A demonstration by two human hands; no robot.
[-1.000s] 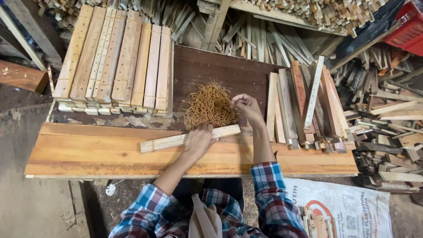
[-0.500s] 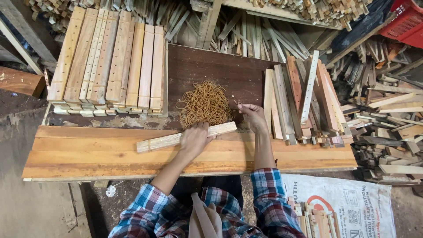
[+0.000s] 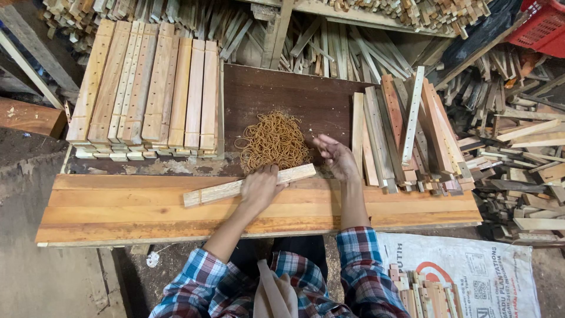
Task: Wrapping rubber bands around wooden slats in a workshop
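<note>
- Left hand (image 3: 259, 187): palm down on a pale wooden slat (image 3: 247, 184), fingers curled over its upper edge, pressing it flat. The grip is closed on the slat.
- Wooden slat: lies at a slight tilt across the plank tabletop (image 3: 118, 212), its right end raised toward the rubber bands (image 3: 273, 141), its left end pointing to the person's left.
- Right hand (image 3: 336, 158): hovers over the dark board (image 3: 282, 94) just right of the rubber bands, fingers loosely spread and half open. Whether a band is pinched between the fingertips cannot be told.
- Rubber bands: a loose tan heap on the dark board, between the two hands and just above the slat's right end.
- Left stack (image 3: 147, 94): drilled slats laid side by side in neat layers, well left of the heap.
- Right stack (image 3: 406, 129): mixed slats, some reddish, leaning unevenly, just beside the right hand.
- Surroundings: scrap offcuts (image 3: 518, 147) piled at right, a red crate (image 3: 544, 26) at the upper right corner, a white sack (image 3: 471, 277) on the floor holding more slats.
- Sleeves: plaid, both forearms bare.
</note>
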